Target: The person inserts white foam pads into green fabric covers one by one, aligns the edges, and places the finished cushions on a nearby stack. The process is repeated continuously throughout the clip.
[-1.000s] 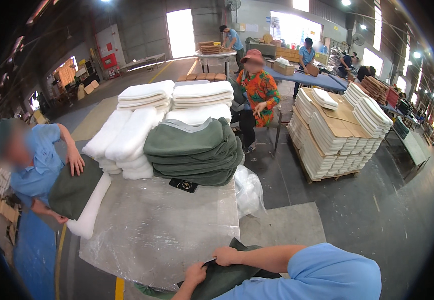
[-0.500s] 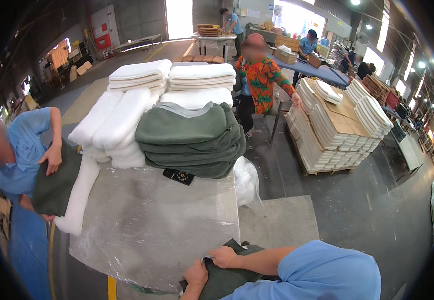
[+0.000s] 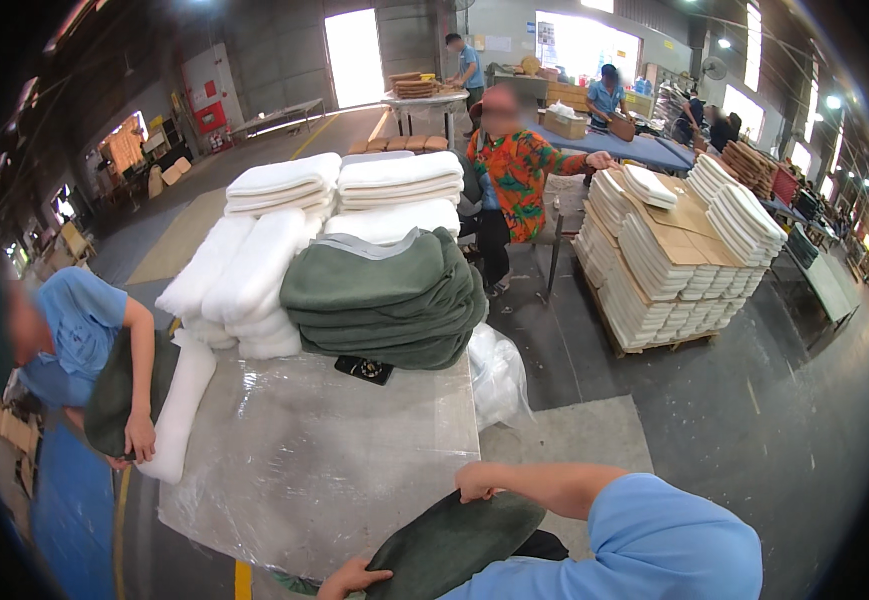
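Observation:
A dark green fabric cover (image 3: 451, 548) is stretched between my two hands at the near edge of the table. My right hand (image 3: 478, 482) is closed on its far upper corner. My left hand (image 3: 354, 576) grips the opposite corner, thumb on top, close to the lower edge of the view. Farther up the table lies a stack of folded dark green covers (image 3: 384, 300), topped by a grey strip. Beside and behind it rise piles of white padding (image 3: 254, 265). A small black object (image 3: 363, 369) rests against the foot of the green stack.
Plastic sheeting covers the tabletop (image 3: 304, 450). At left, a co-worker in blue (image 3: 79, 320) works a green cover over a white pad (image 3: 186, 400). Another person in a bright patterned shirt (image 3: 514, 180) sits beyond the table, near a pallet of white pads (image 3: 669, 260). A clear plastic bag (image 3: 497, 375) hangs right.
My hands have drawn apart, right hand up and right, left hand down and left, spreading the cover out. The co-worker at left has shifted a hand lower on their cover.

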`<action>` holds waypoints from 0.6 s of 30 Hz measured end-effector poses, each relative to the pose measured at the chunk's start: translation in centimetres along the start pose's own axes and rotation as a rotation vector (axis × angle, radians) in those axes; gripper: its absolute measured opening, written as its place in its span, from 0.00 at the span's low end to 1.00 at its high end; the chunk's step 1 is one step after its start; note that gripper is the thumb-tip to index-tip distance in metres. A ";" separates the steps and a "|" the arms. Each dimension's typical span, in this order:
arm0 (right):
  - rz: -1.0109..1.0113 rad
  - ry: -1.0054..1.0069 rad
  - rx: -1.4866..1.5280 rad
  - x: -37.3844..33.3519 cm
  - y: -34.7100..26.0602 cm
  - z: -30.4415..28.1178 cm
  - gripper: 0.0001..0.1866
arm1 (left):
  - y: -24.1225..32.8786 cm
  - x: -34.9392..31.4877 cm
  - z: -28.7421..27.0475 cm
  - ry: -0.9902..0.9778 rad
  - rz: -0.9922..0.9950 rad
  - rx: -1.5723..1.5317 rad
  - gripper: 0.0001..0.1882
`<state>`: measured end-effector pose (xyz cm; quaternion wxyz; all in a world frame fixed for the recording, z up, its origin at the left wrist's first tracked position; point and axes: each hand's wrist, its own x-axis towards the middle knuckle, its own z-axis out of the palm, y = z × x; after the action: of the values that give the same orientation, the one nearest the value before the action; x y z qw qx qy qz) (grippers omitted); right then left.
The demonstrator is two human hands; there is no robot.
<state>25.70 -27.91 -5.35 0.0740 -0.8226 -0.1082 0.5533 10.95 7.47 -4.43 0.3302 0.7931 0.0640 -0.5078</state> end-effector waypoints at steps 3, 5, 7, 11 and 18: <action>0.046 0.060 0.486 -0.5 0.4 1.1 0.16 | -1.1 0.1 -0.8 -0.052 -0.024 0.120 0.33; 0.082 0.069 0.807 -0.3 0.7 2.8 0.14 | -0.6 0.8 -1.1 -0.066 0.081 0.222 0.34; 0.141 0.053 1.095 -0.1 0.8 3.7 0.14 | 2.1 2.3 -1.2 -0.073 0.214 0.263 0.35; 0.077 0.009 1.418 -1.5 -2.2 3.8 0.16 | 7.9 4.6 -0.8 0.036 0.151 0.360 0.36; 0.118 0.193 1.502 -1.6 -2.2 4.9 0.22 | 11.3 5.5 4.5 0.338 0.205 0.385 0.31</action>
<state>20.40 -26.19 -5.25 0.5938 -0.6003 0.3488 0.4067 15.08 -5.19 -5.07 0.2076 0.9170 -0.0603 -0.3351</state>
